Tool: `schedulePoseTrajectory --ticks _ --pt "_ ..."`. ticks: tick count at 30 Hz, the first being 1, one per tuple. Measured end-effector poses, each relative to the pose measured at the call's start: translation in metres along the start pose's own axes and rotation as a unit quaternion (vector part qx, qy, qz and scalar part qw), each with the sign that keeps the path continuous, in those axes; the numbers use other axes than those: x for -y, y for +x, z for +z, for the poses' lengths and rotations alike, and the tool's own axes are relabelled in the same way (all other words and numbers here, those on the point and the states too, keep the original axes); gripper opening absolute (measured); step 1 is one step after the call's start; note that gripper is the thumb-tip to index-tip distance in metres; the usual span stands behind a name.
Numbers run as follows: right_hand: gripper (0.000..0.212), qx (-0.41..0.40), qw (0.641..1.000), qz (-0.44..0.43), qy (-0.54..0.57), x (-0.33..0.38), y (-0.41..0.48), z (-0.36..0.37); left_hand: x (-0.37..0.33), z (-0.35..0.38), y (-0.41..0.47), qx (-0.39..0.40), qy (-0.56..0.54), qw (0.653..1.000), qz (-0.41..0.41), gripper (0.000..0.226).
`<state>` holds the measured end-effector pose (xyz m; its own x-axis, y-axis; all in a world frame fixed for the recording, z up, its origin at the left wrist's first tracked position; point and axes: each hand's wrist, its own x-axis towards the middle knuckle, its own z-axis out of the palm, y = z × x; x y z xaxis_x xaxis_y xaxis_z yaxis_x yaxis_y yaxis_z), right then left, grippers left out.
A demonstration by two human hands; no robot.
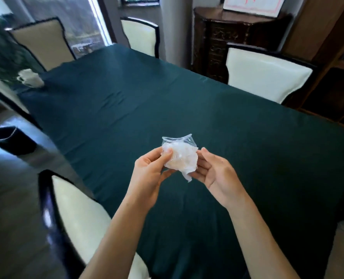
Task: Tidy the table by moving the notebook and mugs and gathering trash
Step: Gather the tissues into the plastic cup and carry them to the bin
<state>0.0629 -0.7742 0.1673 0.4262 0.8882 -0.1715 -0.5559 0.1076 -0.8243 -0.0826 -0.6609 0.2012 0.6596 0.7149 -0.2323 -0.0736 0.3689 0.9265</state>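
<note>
A crushed clear plastic cup (pixel 179 152) stuffed with crumpled white tissue hangs in the air above the near middle of the table. My left hand (pixel 150 174) pinches its left side between thumb and fingers. On its right side and underneath, my right hand (pixel 215 174) holds it with curled fingers. The table wears a dark green cloth (pixel 147 101). At the far left corner of the table stand white mugs (pixel 30 77), blurred, beside a green plant. No notebook is in view.
Cream-backed chairs stand around the table: one at my near left (pixel 72 214), one far left (pixel 44 43), one at the far end (pixel 141 35), one on the right (pixel 267 75). A black bin (pixel 8 139) sits on the floor to the left. A dark wooden cabinet (pixel 217 37) stands behind.
</note>
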Motion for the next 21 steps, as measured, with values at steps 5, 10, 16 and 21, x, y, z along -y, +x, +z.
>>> schedulePoseTrajectory --ticks 5,10,16,21 --pt "0.040 0.071 0.994 -0.017 -0.087 -0.041 -0.009 0.111 -0.029 -0.097 -0.063 -0.009 -0.006 0.998 0.064 0.023" --pt "0.027 0.131 0.986 0.002 -0.099 -0.102 -0.021 0.229 -0.052 -0.214 -0.138 -0.071 -0.069 0.991 0.086 0.024" --pt "0.037 0.182 0.978 0.042 -0.097 -0.196 -0.044 0.364 -0.056 -0.347 -0.229 -0.181 -0.141 0.966 0.120 0.031" --pt "0.035 0.217 0.966 0.104 -0.094 -0.266 -0.058 0.440 -0.055 -0.429 -0.287 -0.255 -0.171 0.943 0.128 0.039"
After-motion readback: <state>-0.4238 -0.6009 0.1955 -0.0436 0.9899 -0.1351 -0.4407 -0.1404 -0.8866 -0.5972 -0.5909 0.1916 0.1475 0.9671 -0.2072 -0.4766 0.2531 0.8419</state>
